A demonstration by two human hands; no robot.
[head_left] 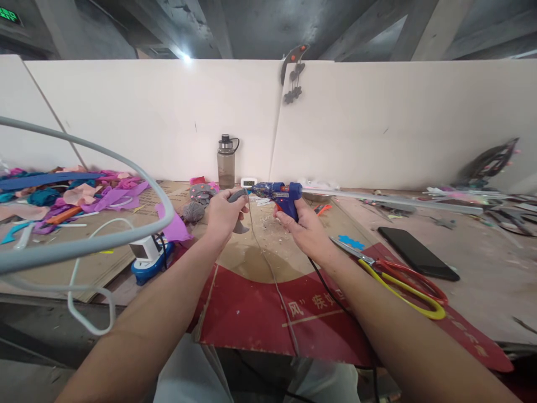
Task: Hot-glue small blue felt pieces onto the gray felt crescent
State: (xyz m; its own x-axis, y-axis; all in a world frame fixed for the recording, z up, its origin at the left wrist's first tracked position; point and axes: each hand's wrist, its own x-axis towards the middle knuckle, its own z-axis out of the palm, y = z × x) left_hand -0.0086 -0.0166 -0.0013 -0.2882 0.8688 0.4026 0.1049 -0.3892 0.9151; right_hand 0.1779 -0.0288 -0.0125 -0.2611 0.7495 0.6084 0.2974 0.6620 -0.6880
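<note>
My right hand (302, 225) grips a blue hot glue gun (283, 193), its nozzle pointing left. A long clear glue stick (390, 200) runs out of its back to the right. My left hand (226, 212) pinches a curved grey piece (240, 226) that looks like felt, right at the nozzle; whether they touch I cannot tell. From there a thin grey cord (268, 262) trails down over the red and tan cardboard (251, 319) toward my lap. Behind my left hand sit a grey yarn ball (193, 212) and a grey pad with pink pins (202, 193).
Scissors (390, 274) with red and yellow handles and a black phone (417, 252) lie to the right. Felt scraps (84, 193) cover the left side, near a blue power strip (151, 263). A bottle (226, 162) stands at the back. A grey tube (142, 170) arches at left.
</note>
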